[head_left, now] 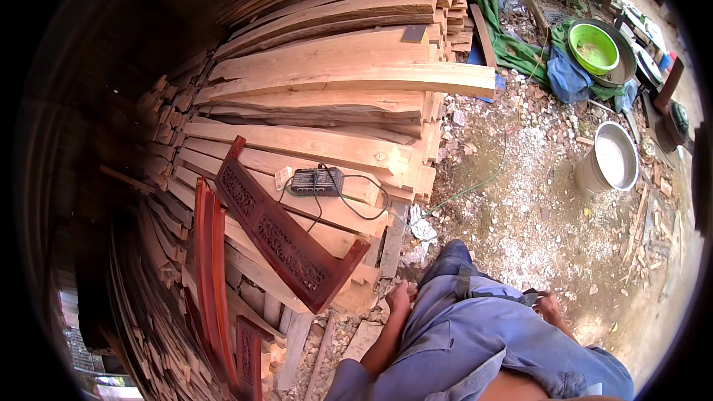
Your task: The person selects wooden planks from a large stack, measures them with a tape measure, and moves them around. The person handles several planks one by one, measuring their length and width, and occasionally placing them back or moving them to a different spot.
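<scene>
I see my left hand point(401, 295) and right hand point(548, 308) apart, whether closed I can't tell; the carved panel point(271, 232) lies on planks point(312, 141) at the left hand's ten o'clock, likely stiff, fairly heavy, fragile where carved, best held by solid edges

Passage over the ground point(531, 208), carved panel point(278, 231) an obstacle leftward

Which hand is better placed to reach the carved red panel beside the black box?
Probably the left hand: it is close to the near end of the carved red panel. The right hand is on the person's other side, farther off.
</scene>
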`<state>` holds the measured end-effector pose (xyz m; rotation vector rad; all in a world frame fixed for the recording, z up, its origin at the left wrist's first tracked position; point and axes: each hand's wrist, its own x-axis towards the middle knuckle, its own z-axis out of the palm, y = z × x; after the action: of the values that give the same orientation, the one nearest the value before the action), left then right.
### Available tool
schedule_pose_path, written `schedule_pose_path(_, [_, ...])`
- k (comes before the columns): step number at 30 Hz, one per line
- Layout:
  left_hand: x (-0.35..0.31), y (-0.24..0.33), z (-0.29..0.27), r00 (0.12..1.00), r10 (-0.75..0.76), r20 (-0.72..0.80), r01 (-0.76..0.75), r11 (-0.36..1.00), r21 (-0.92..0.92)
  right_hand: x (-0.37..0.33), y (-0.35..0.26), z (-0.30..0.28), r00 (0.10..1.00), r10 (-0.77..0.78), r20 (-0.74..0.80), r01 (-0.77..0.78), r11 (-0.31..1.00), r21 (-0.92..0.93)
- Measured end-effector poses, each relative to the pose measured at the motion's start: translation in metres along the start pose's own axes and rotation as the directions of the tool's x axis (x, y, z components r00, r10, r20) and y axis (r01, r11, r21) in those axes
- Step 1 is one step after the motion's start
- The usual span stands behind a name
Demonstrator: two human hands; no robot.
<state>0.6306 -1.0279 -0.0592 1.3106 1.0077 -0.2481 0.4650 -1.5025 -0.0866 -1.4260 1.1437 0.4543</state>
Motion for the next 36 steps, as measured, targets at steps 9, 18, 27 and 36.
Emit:
schedule_pose_path(9, [0.026, 0.042, 0.091, 0.986, 0.078, 0.150, -0.127, 0.928, 0.351, 0.071, 0.022, -0.010, 0.809, -0.474, 0.347, 0.556, 0.808, -0.194])
schedule_pose_path(18, [0.054, 0.033, 0.210, 0.985, -0.061, 0.162, -0.034, 0.850, 0.526, 0.153, -0.213, -0.093, 0.965, -0.258, 0.055, 0.259, 0.966, -0.021])
schedule_pose_path(27, [0.107, 0.148, 0.406, 0.925, 0.071, 0.374, -0.201, 0.925, 0.321, 0.179, -0.304, -0.134, 0.993, -0.059, -0.102, 0.056, 0.998, -0.034])
schedule_pose_path(36, [0.116, 0.204, 0.544, 0.971, 0.027, 0.237, -0.011, 0.998, -0.067, 0.291, -0.356, -0.170, 0.986, -0.093, 0.141, 0.138, 0.923, -0.360])
